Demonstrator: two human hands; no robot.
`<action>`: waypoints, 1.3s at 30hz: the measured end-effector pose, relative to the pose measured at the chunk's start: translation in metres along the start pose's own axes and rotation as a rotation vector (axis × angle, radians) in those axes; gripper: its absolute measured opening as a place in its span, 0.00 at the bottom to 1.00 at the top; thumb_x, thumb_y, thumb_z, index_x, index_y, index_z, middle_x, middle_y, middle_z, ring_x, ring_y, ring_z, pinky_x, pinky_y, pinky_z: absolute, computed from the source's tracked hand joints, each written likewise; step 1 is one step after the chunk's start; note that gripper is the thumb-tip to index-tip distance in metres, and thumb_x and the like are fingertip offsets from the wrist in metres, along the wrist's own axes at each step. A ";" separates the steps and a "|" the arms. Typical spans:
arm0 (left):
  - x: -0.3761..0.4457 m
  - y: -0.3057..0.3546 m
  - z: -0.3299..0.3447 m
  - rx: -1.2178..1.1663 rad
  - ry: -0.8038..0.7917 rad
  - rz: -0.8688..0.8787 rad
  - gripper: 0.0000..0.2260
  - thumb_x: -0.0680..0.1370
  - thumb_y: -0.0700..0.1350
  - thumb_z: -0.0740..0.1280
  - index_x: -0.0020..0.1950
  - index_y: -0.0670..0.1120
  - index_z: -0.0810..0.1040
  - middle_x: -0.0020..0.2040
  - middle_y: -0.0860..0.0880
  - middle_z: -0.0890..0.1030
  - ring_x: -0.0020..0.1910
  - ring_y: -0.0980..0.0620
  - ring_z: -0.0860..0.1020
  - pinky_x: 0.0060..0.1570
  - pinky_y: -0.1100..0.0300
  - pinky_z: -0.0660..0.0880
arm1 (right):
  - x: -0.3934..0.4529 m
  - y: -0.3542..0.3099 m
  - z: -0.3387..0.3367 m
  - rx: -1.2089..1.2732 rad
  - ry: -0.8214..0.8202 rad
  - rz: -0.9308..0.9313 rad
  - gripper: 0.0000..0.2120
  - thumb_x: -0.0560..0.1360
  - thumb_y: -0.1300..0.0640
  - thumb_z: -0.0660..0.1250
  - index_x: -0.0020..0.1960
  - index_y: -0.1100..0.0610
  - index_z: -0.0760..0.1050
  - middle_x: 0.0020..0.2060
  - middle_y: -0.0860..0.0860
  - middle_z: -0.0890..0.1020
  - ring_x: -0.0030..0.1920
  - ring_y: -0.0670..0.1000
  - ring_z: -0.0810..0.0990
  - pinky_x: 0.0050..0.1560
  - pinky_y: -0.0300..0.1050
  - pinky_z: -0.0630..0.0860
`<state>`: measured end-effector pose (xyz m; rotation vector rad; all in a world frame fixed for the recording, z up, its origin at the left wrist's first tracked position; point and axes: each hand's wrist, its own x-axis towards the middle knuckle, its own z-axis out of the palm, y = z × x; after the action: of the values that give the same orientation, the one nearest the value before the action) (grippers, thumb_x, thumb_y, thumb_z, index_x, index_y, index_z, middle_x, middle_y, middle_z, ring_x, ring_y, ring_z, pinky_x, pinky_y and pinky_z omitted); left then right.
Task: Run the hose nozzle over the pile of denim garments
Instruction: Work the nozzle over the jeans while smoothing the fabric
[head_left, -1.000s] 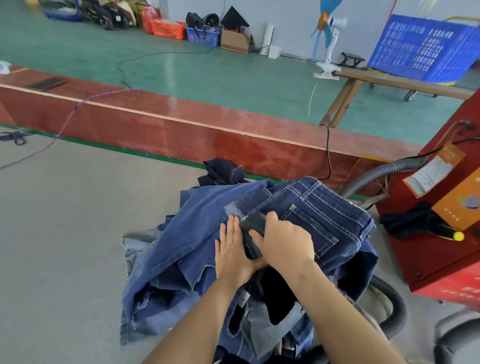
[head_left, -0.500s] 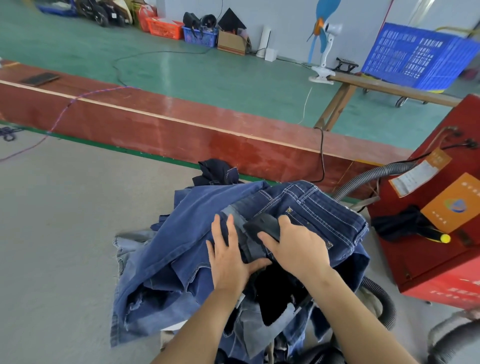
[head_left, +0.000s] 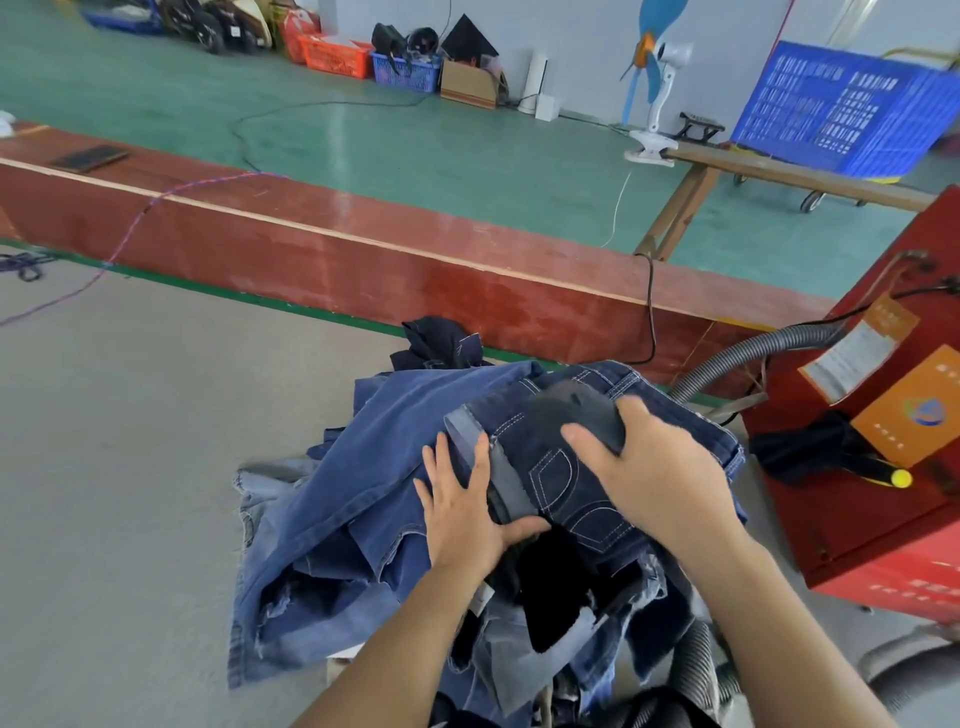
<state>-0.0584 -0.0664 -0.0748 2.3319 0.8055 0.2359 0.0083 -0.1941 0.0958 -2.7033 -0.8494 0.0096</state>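
Floor: grey concrete (head_left: 130, 493).
Right hand (head_left: 660, 467): grips nozzle (head_left: 576, 410) on denim pile (head_left: 363, 488).
Left hand (head_left: 462, 509): flat, pressing.
Risk: suction may snag loose fabric.

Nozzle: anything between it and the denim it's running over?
Nothing visible. The right hand grips the dark nozzle, which lies directly on the top jeans of the denim pile. The left hand lies flat on the denim beside it, off the nozzle.

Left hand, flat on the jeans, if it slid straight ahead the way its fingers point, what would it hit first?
Probably the grey waistband strip just past the left hand fingertips, then more denim pile. Depth is uncertain.
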 end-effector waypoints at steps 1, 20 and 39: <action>0.002 0.000 -0.002 0.005 -0.044 -0.027 0.52 0.58 0.80 0.55 0.72 0.65 0.31 0.76 0.48 0.28 0.73 0.46 0.26 0.72 0.45 0.32 | -0.006 0.003 0.001 -0.031 -0.063 -0.005 0.19 0.76 0.34 0.58 0.46 0.51 0.62 0.34 0.47 0.75 0.38 0.54 0.77 0.33 0.46 0.67; 0.014 0.003 -0.007 -0.019 -0.116 -0.114 0.54 0.67 0.65 0.70 0.75 0.60 0.32 0.76 0.48 0.29 0.75 0.46 0.29 0.74 0.47 0.36 | 0.004 -0.029 0.060 -0.350 -0.144 -0.106 0.17 0.80 0.40 0.56 0.53 0.55 0.63 0.46 0.51 0.82 0.46 0.55 0.82 0.27 0.44 0.60; 0.015 -0.002 -0.003 -0.035 -0.130 -0.106 0.57 0.62 0.70 0.68 0.75 0.58 0.30 0.76 0.50 0.28 0.75 0.47 0.29 0.73 0.48 0.35 | -0.010 -0.020 0.040 -0.275 -0.186 -0.097 0.19 0.79 0.39 0.56 0.56 0.55 0.64 0.49 0.52 0.81 0.50 0.57 0.81 0.37 0.46 0.66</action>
<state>-0.0491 -0.0547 -0.0745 2.2382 0.8508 0.0520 -0.0147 -0.1725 0.0622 -2.9475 -1.1091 0.1343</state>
